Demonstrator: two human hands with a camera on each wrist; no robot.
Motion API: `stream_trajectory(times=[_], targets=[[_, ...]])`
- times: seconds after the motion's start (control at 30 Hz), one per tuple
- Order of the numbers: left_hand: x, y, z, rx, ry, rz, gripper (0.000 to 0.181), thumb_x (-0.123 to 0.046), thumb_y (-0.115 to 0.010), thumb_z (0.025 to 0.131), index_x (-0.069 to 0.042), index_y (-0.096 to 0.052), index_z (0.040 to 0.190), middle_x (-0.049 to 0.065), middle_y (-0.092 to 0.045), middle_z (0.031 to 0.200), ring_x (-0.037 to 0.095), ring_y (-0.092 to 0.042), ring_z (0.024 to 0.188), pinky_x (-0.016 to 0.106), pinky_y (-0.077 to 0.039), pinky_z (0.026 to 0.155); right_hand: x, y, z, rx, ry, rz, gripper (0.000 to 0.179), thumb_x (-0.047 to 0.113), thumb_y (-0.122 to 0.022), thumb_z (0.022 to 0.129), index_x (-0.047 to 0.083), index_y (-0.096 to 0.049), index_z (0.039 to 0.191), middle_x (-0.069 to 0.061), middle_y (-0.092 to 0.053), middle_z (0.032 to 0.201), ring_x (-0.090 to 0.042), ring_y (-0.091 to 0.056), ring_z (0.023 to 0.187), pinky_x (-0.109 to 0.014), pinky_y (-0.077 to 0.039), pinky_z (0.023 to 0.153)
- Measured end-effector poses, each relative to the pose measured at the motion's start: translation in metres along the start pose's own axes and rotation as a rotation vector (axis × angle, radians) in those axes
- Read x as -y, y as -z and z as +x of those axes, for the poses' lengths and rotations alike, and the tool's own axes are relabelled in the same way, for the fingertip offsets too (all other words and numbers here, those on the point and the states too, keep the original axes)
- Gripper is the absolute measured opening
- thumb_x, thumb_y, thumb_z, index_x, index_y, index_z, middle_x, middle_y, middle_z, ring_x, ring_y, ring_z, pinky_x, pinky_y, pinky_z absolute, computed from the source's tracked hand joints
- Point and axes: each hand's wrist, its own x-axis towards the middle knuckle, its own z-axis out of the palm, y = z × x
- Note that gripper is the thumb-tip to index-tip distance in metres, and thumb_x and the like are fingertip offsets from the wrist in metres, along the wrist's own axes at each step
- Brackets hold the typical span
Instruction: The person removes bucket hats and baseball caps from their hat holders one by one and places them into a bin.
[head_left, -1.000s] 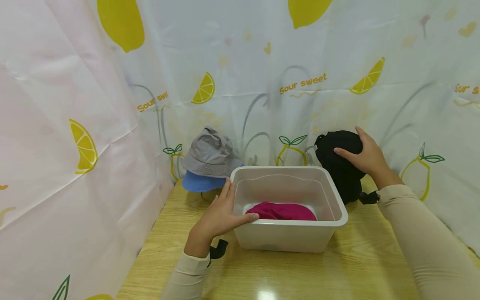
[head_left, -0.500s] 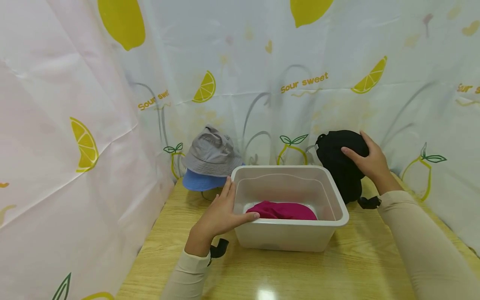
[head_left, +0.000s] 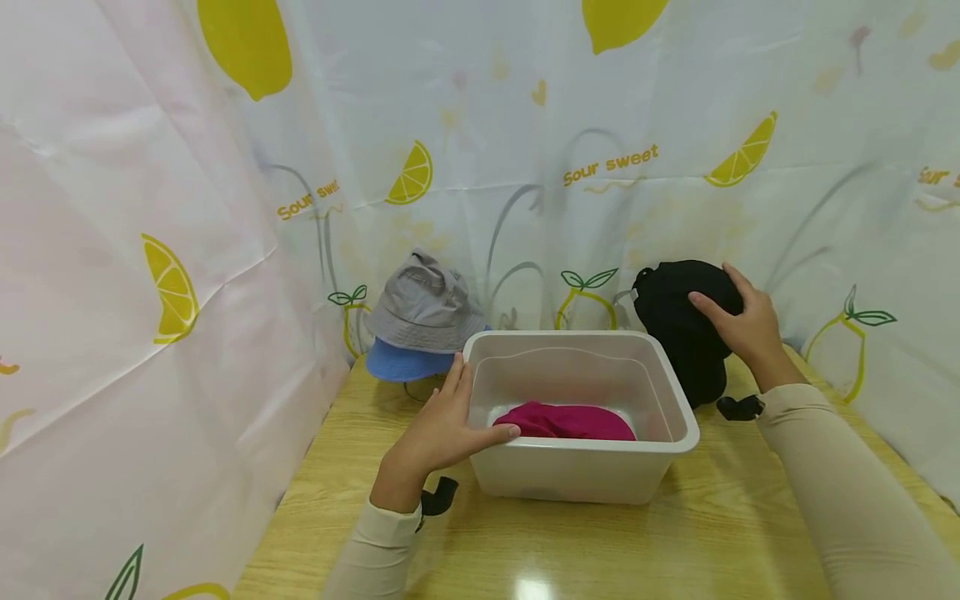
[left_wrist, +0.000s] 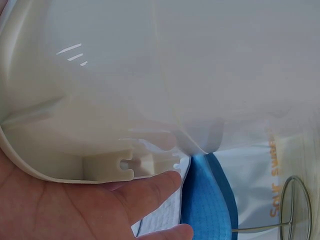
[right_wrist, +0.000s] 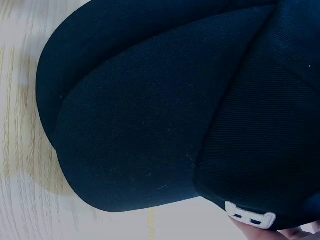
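Observation:
A translucent white plastic bin (head_left: 570, 473) stands on the table with a magenta cap (head_left: 573, 422) lying inside. At its front left corner rests my left hand (head_left: 431, 425), thumb along the front rim and straight fingers against the left side. The left wrist view has my palm and fingers (left_wrist: 155, 195) just outside the rim. Behind the bin on the right, my right hand (head_left: 742, 325) holds a black cap (head_left: 686, 296), thumb on the near side. In the right wrist view two dark brims overlap, and a white embroidered patch (right_wrist: 250, 216) sits near my fingers.
Left of the bin, a grey bucket hat (head_left: 427, 304) sits over a blue hat (head_left: 405, 362) on a wire stand (left_wrist: 295, 210). A lemon-print curtain (head_left: 495, 125) hangs behind and to the left. Wood-grain table (head_left: 600, 550) shows in front.
My right hand and the top of the black cap have shifted a little to the right. The left hand and bin stay in place; the head view has drifted slightly.

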Motion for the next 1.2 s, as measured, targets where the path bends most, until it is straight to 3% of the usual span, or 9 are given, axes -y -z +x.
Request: stream_trajectory(times=[0.47, 0.8, 1.2], targets=[[-0.0011, 0.0004, -0.0008, 0.007, 0.017, -0.007, 0.132, -0.085, -0.066, 0.077, -0.012, -0.004, 0.167, 0.004, 0.007, 0.176, 0.032, -0.017, 0.16, 0.058, -0.014, 0.128, 0.0004, -0.0001, -0.0018, -0.108, 0.068, -0.014, 0.069, 0.047, -0.064, 0.099, 0.026, -0.04, 0.161, -0.039, -0.042, 0.152, -0.06, -0.037, 0.137, -0.073, -0.027, 0.113], [0.0004, -0.0001, 0.0005, 0.0, 0.006, -0.001, 0.13, -0.083, -0.067, 0.079, -0.011, -0.004, 0.167, 0.005, 0.007, 0.176, 0.034, -0.019, 0.159, 0.061, -0.016, 0.126, 0.0016, -0.0011, -0.005, -0.185, 0.107, -0.029, 0.063, 0.044, -0.064, 0.1, 0.02, -0.049, 0.156, -0.039, -0.049, 0.128, -0.048, -0.043, 0.11, -0.061, -0.033, 0.09], [-0.0006, 0.0003, -0.0004, -0.002, 0.015, 0.014, 0.132, -0.086, -0.066, 0.076, -0.016, -0.003, 0.168, 0.006, 0.005, 0.176, 0.034, -0.021, 0.159, 0.06, -0.016, 0.127, 0.0049, 0.0, -0.0061, -0.223, 0.133, -0.041, 0.057, 0.041, -0.056, 0.104, 0.015, -0.051, 0.155, -0.041, -0.048, 0.129, -0.052, -0.043, 0.113, -0.057, -0.032, 0.086]])
